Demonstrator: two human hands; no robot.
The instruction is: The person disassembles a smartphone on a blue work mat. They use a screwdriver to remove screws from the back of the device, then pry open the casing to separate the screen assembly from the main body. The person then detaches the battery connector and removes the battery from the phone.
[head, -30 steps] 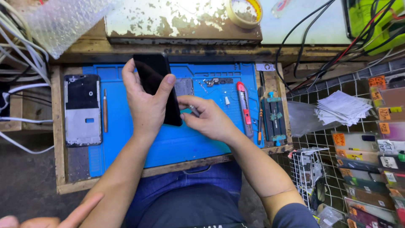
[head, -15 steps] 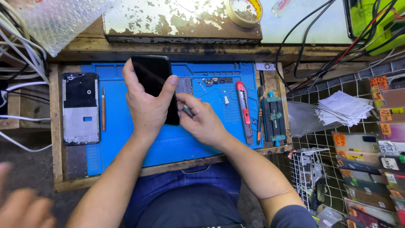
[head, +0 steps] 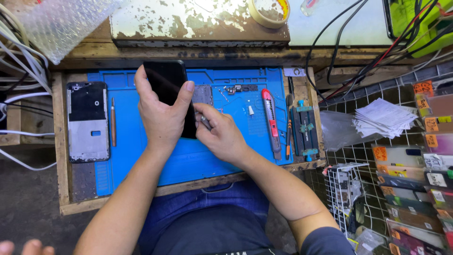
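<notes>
— What's the work surface like?
— A worn wooden tabletop [head: 63, 189] with a raised back ledge of peeling white paint [head: 188, 23].
— And around it?
— Dark concrete floor [head: 28, 208] on the left, a white wire rack [head: 377, 94] on the right, cables [head: 349, 42] trailing across. The light is even and bright.

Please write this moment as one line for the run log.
left hand: holds black phone | right hand: at phone edge, small tool | under: blue mat | left of mat: phone frame
</notes>
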